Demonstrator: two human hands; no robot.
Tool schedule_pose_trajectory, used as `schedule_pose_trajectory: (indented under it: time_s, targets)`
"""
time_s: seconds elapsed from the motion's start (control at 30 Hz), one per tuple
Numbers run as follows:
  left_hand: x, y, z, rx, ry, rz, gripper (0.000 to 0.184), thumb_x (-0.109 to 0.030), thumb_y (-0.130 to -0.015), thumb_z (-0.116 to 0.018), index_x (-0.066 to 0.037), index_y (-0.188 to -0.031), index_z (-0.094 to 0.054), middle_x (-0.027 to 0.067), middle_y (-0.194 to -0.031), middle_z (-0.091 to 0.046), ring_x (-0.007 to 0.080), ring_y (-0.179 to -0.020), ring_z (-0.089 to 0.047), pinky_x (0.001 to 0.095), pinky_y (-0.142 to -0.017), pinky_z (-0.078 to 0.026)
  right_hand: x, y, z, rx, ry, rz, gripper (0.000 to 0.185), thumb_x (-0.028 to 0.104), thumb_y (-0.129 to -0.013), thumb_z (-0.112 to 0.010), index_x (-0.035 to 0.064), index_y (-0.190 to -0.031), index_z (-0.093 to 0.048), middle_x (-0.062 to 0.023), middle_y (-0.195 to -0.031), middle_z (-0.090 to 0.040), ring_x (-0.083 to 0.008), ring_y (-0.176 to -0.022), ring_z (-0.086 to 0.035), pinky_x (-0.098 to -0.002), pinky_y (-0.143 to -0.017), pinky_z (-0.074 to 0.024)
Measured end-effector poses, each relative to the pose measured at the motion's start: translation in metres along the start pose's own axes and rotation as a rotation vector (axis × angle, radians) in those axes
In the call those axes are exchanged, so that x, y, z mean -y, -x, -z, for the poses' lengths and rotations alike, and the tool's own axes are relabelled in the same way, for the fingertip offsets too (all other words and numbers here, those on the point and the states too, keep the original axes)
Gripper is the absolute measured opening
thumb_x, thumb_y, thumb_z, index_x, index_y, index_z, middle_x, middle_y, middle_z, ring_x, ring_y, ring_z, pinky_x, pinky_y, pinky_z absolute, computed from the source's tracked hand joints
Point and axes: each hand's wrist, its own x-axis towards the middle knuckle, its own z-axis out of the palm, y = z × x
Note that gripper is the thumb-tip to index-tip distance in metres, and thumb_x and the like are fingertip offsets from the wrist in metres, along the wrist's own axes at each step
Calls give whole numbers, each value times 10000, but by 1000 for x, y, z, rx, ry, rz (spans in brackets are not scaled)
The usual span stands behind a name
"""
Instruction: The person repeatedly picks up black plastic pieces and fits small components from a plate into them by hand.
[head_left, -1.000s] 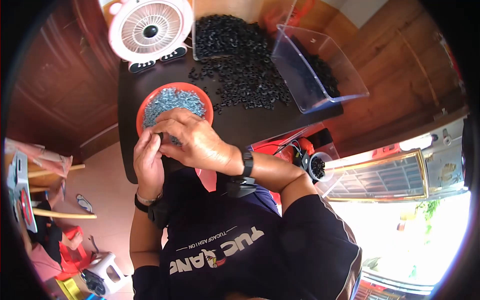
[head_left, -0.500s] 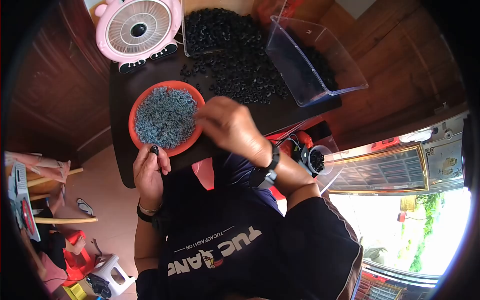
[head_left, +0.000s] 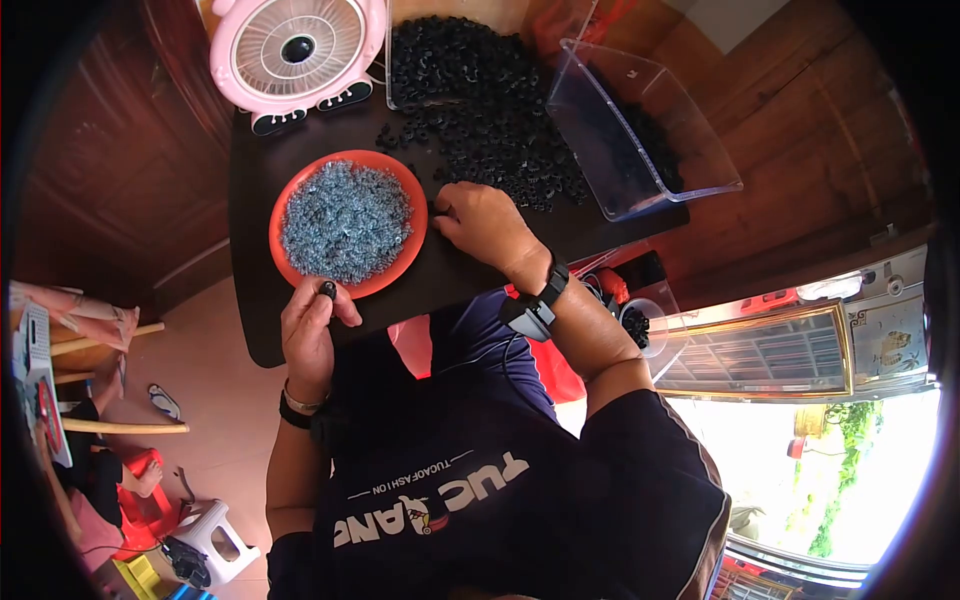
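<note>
My left hand (head_left: 308,335) is at the near rim of an orange-red plate (head_left: 419,246), with a small black plastic part (head_left: 328,289) pinched between thumb and fingers. A heap of small bluish metal springs (head_left: 345,220) fills the plate. Just right of the plate, my right hand (head_left: 490,228) hovers low over the dark table, thumb and fingertips pressed together. Whatever those fingertips hold is too small to make out. Beyond that hand, many loose black parts (head_left: 500,150) are spread over the table.
A pink fan (head_left: 298,50) stands at the back left. Right of the loose parts, a clear plastic bin (head_left: 640,150) lies tilted, with black parts in it. A small tub (head_left: 655,325) of black pieces sits lower right. Another person's foot (head_left: 148,478) shows at far left.
My right hand has drawn back from the plate's right edge to the table beside it, its fingers now closed together. My left hand still holds the black part. The view has shifted slightly.
</note>
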Motion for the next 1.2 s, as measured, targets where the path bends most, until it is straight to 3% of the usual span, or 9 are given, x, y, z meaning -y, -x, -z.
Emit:
schedule_pose_trajectory:
  time_s: [0.13,0.23,0.33,0.37,0.47,0.57,0.73,0.9,1.2]
  targets:
    - [2,-2,0,-19,9,-17,278,-249,-967,-482,15,-917,-551,77,-754,-587,147,-669,-570,280,-659,-454,0,-4,4,58,56,31,160,118,-790,-611,32,-914,-666,-152,-844,-676,-340,-818,-672,-410,-747,-533]
    - [7,-2,4,16,3,-42,278,-246,-964,-477,20,-927,-549,74,-751,-573,148,-675,-560,278,-658,-442,2,-2,12,-11,-95,-17,170,103,-805,-587,31,-928,-681,-149,-857,-682,-324,-793,-672,-383,-744,-533]
    - [7,-1,7,50,-34,-35,282,-253,-965,-465,16,-922,-538,72,-736,-546,148,-655,-530,272,-633,-417,8,-4,20,-46,-312,-26,200,105,-827,-588,40,-986,-690,-131,-853,-678,-249,-783,-670,-342,-746,-526]
    - [6,-2,7,56,-31,-23,288,-259,-967,-468,17,-922,-538,69,-734,-543,143,-647,-521,269,-629,-413,11,-4,28,61,-403,-114,227,115,-865,-603,18,-1057,-678,-92,-850,-675,-161,-800,-649,-303,-748,-523]
    - [4,-1,7,34,28,9,312,-278,-968,-512,29,-943,-557,35,-707,-526,97,-627,-469,249,-617,-387,25,-10,30,193,-773,-160,198,82,-884,-617,-16,-1051,-657,-70,-873,-674,-123,-819,-640,-279,-744,-525]
    - [8,1,8,27,56,31,340,-317,-978,-521,20,-943,-558,15,-670,-493,81,-601,-438,239,-583,-365,46,-14,21,297,-1074,-57,139,34,-905,-626,-25,-1029,-645,-69,-896,-679,-120,-835,-650,-256,-757,-537]
    - [3,2,7,51,62,58,372,-360,-990,-519,3,-915,-549,-23,-632,-425,65,-560,-380,230,-528,-317,94,-12,11,427,-1413,-93,104,-15,-893,-656,-9,-996,-651,-37,-915,-674,-96,-821,-648,-235,-775,-555]
    - [4,4,9,71,111,70,367,-349,-992,-510,10,-927,-547,-29,-651,-388,65,-563,-350,231,-518,-320,104,-13,-4,493,-1399,-64,90,-12,-892,-661,-5,-982,-653,-27,-925,-658,-90,-844,-632,-235,-767,-544]
    - [0,6,9,84,12,64,426,-399,-992,-496,20,-939,-550,-27,-619,-372,74,-545,-355,240,-507,-300,101,-18,11,592,-1144,-41,79,18,-825,-705,-5,-895,-675,-12,-795,-665,-84,-777,-620,-245,-725,-507]
